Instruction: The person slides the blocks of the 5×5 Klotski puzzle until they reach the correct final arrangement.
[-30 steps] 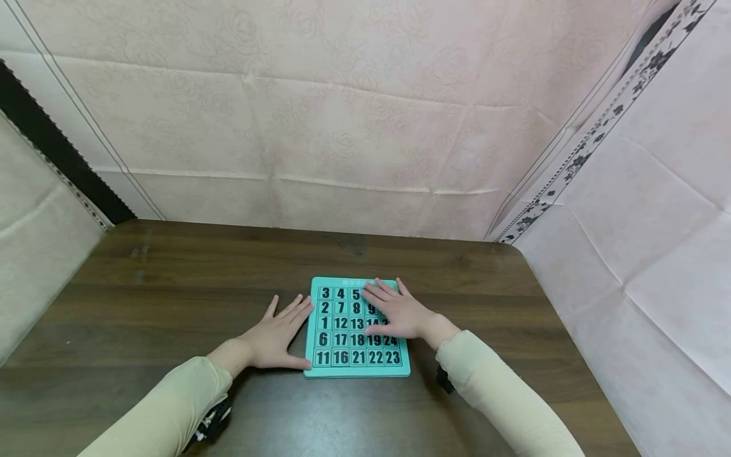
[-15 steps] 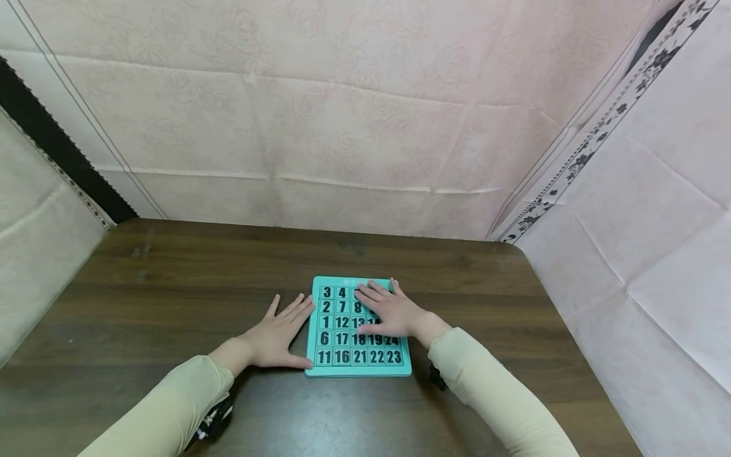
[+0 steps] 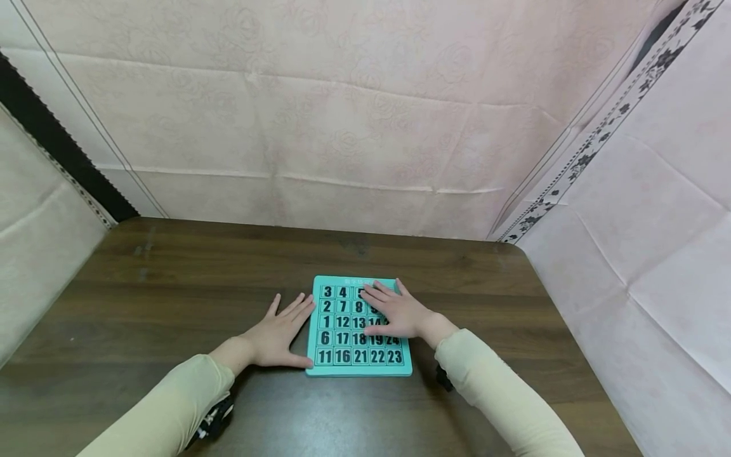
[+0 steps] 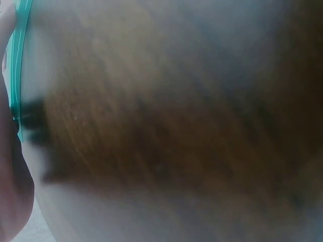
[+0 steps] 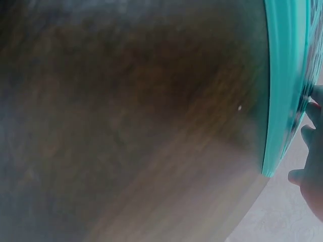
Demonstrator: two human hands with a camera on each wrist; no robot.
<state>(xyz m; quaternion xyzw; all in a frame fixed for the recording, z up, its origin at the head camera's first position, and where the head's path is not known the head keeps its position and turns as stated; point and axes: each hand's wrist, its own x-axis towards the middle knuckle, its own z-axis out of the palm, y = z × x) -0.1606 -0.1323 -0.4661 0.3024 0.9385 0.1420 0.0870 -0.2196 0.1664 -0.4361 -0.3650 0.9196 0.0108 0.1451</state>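
Observation:
A turquoise sliding number puzzle (image 3: 342,371) lies flat on the brown table, its square tiles printed with black numerals. Along its left edge my left hand (image 3: 276,336) spreads its fingers, with thumb and fingertips touching the frame. My right hand (image 3: 400,315) reaches over the upper right tiles with straight fingers, covering several numerals. In the left wrist view, the puzzle's side (image 4: 17,65) shows at the left margin beside part of the left hand (image 4: 15,201). From the right wrist, fingers of the right hand (image 5: 313,171) appear at the puzzle's face, past its thick side (image 5: 285,75).
The wooden table (image 3: 171,285) extends around the puzzle on all sides. Behind it hangs a pale patterned cloth (image 3: 342,127), with more white cloth (image 3: 645,254) at the right and left. A black device (image 3: 214,419) is strapped under the left sleeve.
My right hand slid a little left across the tiles, then back right to roughly where it was. The left hand stayed at the puzzle's left edge.

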